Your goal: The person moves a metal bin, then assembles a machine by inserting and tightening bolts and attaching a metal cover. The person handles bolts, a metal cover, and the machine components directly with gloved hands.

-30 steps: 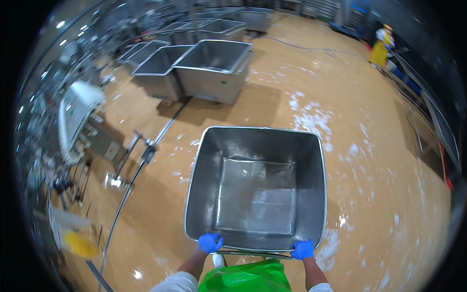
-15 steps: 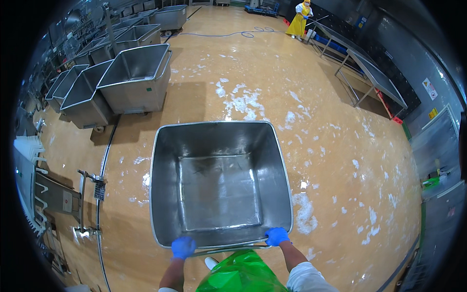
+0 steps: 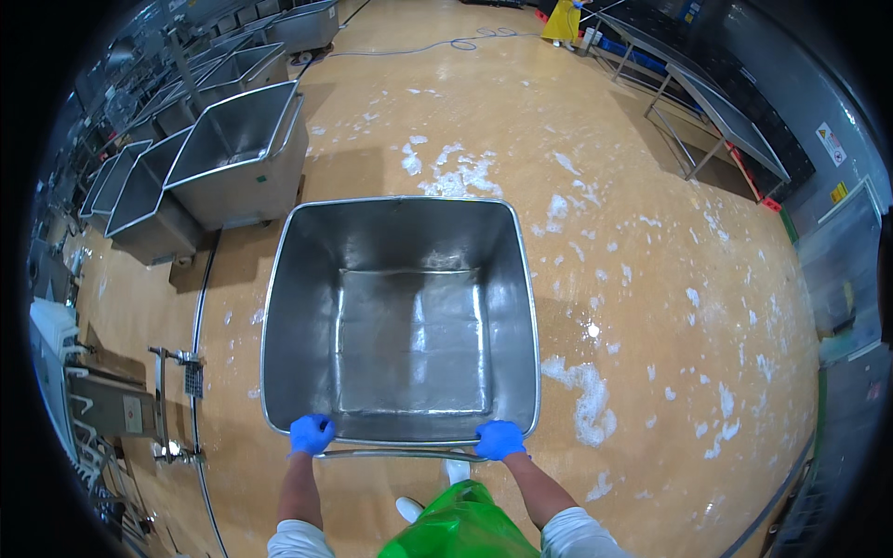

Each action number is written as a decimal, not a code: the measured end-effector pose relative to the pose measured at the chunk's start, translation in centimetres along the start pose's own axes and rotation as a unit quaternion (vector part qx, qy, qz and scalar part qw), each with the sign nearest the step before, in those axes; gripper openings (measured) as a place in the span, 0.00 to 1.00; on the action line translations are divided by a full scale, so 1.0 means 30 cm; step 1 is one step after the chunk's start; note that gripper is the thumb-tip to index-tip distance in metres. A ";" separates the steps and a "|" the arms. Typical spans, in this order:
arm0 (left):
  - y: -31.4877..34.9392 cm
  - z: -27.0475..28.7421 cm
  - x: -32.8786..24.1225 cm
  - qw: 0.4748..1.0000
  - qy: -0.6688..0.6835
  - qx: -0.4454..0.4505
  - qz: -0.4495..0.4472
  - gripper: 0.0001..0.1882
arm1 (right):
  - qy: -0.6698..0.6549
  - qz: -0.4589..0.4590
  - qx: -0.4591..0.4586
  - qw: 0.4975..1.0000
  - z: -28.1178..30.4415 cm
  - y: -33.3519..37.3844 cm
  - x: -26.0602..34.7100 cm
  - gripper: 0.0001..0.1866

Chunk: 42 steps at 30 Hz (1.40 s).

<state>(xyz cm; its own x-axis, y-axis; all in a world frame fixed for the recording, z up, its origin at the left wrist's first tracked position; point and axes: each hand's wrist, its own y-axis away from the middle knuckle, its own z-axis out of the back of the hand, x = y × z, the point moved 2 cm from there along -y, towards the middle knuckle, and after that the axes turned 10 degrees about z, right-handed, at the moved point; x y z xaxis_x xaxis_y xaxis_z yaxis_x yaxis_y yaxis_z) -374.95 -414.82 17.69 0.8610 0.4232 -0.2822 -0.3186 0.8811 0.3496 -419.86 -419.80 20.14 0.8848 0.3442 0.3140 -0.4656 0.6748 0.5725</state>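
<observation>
In front of me stands a large, square-mouthed stainless steel tub cart [image 3: 409,339] with a rounded rim; nothing lies inside it. A bar handle [image 3: 400,455] runs along its near side. My left hand [image 3: 312,434], in a blue glove, is closed at the handle's left end, by the near rim. At the right end my right hand [image 3: 500,440], gloved alike, is also closed. Whether the fingers wrap the bar alone or the rim too is hard to see. A green apron [image 3: 460,523] covers my front, with white shoes beside it.
Several similar steel tubs [image 3: 237,153] stand at the far left. White foam [image 3: 460,175] is scattered over the wet tan floor. Steel tables [image 3: 726,121] line the right wall, near a person in a yellow apron [image 3: 562,23]. A blue hose [image 3: 446,43] lies farther back.
The tub and both my hands sit higher and a little farther left in view. The left-hand tubs appear nearer the edge. The person in yellow is now partly cut off at the top.
</observation>
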 end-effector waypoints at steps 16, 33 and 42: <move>-0.542 0.292 -0.065 0.995 -0.035 0.075 0.049 0.22 | -0.035 0.026 -0.014 0.999 0.311 -0.508 -0.016 0.19; -1.555 0.487 -0.261 0.993 -0.043 0.097 0.046 0.23 | -0.031 0.068 0.009 0.997 0.853 -1.417 -0.205 0.19; -2.161 0.647 -0.518 0.992 -0.054 0.098 0.064 0.22 | -0.010 0.051 -0.080 0.995 1.260 -1.952 -0.451 0.19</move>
<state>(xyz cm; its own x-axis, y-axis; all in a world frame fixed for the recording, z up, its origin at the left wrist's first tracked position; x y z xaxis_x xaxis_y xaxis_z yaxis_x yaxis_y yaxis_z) -359.96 -482.61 16.74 0.8595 0.4943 -0.1303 -0.3540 0.7595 0.5458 -405.13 -488.64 10.98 0.8321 0.4043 0.3797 -0.5431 0.7329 0.4098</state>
